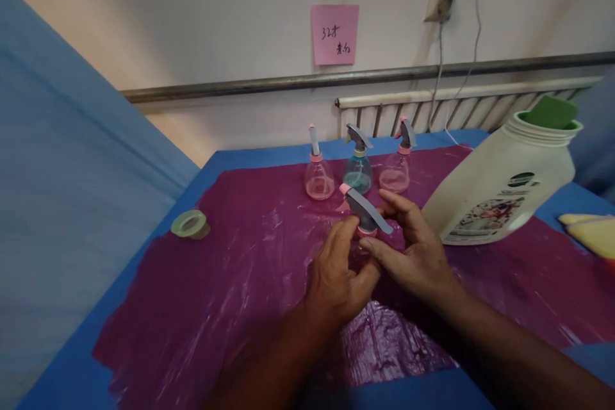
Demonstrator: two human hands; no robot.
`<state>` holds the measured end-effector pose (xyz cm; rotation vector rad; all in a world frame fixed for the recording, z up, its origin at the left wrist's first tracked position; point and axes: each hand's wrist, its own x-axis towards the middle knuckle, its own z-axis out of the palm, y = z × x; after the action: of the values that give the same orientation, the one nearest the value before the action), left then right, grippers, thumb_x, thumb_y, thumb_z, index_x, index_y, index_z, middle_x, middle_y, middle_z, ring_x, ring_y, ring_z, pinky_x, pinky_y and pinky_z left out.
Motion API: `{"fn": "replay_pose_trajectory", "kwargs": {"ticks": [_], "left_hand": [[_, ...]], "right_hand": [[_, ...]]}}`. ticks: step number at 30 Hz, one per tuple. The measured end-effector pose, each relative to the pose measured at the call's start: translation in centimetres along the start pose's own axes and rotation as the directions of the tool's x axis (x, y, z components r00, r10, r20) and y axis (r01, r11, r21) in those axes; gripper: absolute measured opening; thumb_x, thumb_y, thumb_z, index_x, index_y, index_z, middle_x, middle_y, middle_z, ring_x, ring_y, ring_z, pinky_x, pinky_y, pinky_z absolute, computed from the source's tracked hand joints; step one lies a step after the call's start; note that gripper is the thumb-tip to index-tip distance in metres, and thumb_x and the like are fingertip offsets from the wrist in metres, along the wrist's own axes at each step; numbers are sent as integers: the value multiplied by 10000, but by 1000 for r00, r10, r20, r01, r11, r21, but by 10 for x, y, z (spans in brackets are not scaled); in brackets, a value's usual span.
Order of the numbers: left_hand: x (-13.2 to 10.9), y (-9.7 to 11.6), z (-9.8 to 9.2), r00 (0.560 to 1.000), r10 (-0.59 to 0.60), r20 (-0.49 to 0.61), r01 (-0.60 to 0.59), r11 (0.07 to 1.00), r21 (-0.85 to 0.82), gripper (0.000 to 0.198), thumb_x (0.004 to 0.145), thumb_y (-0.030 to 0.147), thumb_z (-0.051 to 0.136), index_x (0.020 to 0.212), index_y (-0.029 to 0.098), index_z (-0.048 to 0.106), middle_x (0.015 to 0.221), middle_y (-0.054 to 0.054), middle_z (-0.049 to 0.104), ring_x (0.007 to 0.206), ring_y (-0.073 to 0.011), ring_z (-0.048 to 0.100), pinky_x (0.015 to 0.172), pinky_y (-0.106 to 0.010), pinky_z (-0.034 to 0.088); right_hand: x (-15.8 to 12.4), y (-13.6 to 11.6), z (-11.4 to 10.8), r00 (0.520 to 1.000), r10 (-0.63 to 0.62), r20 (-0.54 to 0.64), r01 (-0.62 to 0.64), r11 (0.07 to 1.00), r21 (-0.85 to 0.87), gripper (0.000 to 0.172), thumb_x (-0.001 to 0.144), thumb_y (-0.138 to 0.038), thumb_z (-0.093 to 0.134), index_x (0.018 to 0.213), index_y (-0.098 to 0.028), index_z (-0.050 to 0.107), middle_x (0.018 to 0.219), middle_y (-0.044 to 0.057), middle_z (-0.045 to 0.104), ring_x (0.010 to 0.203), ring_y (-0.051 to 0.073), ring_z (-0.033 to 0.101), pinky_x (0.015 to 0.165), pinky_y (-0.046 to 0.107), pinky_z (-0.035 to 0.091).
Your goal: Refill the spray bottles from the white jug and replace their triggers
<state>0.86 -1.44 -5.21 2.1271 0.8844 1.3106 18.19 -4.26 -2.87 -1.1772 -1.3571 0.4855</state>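
A small spray bottle (366,213) with a grey trigger head and pink collar is between my two hands. My left hand (339,269) wraps round its body, hiding most of it. Fingers of my right hand (417,250) close on the pink collar just under the grey head. Behind it stand more spray bottles in a row: a pink one (319,180), a teal one (358,173) and another pink one (394,173). Each has some liquid in the bottom.
A large white jug (504,186) with a green scoop (552,113) in its mouth leans at the right. A small pale-green funnel-like cup (189,224) lies at the left. Purple plastic sheeting (230,256) covers the blue table (185,189). A yellow object (593,234) sits at the right edge.
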Motion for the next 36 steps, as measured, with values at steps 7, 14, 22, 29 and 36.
{"fn": "replay_pose_trajectory", "kwargs": {"ticks": [7,14,22,29,36], "left_hand": [[0,3,-1,999,-42,19,42,999,-10,662,1018,192,764,1627,294,527,1462,-96,754,1284,-254,780,1124,-449,656],[-2,2,-3,999,-35,-24,35,999,13,654,1019,190,761,1621,325,543,1453,-85,767,1270,-267,790,1100,-463,674],[-1,5,-5,999,-38,-31,39,999,32,684,986,138,741,1602,363,546,1395,-48,779,1233,-255,792,1075,-454,684],[-2,5,-4,998,-7,-69,10,998,54,671,1014,174,745,1625,359,540,1453,-72,775,1280,-275,799,1091,-472,695],[-6,-2,-3,998,9,-65,-3,996,87,692,999,179,747,1640,316,526,1425,-107,781,1255,-287,803,1088,-485,699]], "right_hand": [[-2,-2,6,998,29,-47,-32,998,-54,690,976,-379,870,1616,-353,611,1273,73,807,1196,286,794,1096,505,662],[-10,1,10,1000,16,20,-16,999,-38,644,1057,-357,757,1672,-374,566,1524,86,767,1364,308,776,1154,503,660],[-5,2,15,998,9,-65,-19,988,-155,635,939,-405,866,1538,-354,661,1361,81,818,1221,332,811,1095,563,672],[-9,3,18,997,18,-72,-27,991,-128,631,1013,-464,795,1612,-379,614,1469,94,793,1282,345,808,1092,570,684],[-10,6,18,1000,7,-30,-11,993,-118,744,974,-417,832,1671,-349,580,1541,119,755,1378,358,766,1162,565,653]]}}
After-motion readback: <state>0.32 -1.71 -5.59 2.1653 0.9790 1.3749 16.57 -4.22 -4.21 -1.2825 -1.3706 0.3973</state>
